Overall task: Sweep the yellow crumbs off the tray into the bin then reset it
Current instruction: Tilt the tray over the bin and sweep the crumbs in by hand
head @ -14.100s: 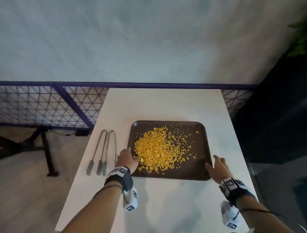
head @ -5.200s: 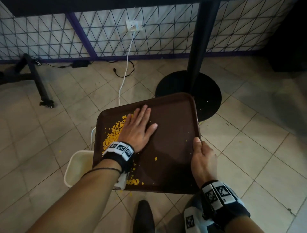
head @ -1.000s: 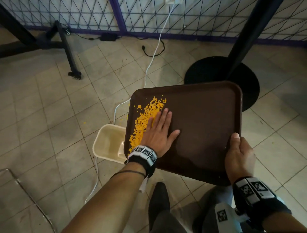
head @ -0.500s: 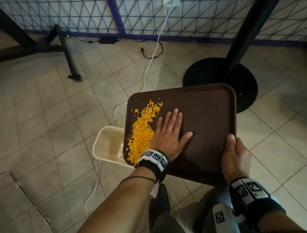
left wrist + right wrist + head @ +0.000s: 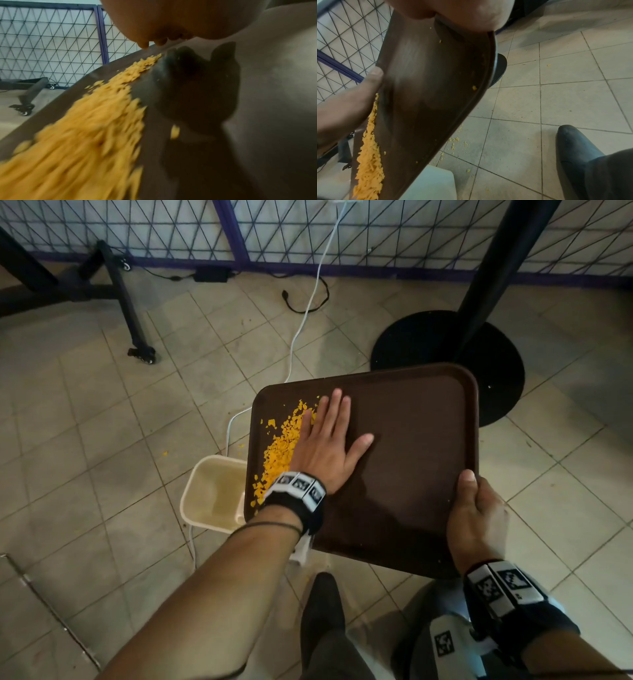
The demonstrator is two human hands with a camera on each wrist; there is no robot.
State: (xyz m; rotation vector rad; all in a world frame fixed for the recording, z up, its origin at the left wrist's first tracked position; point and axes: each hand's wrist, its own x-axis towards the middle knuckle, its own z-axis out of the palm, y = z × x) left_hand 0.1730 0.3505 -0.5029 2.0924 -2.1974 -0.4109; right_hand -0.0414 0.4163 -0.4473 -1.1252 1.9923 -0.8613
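Presently brown tray [image 5: 411, 446] tilted over cream bin [image 5: 212, 494]; right hand [image 5: 476, 518] grips near edge; left hand [image 5: 325, 446] flat, fingers straight, against yellow crumbs [image 5: 279, 450] at left rim; crumbs scattered on floor [image 5: 565, 101]; emptying and reset outstanding.

A tiled corner, dimly lit.
Pale beige square floor tiles [image 5: 102, 412] ran up to a purple-framed wire mesh partition [image 5: 137, 231]. A black round table base [image 5: 421, 344] stood near it, a white cable [image 5: 301, 326] trailing across the floor alongside.
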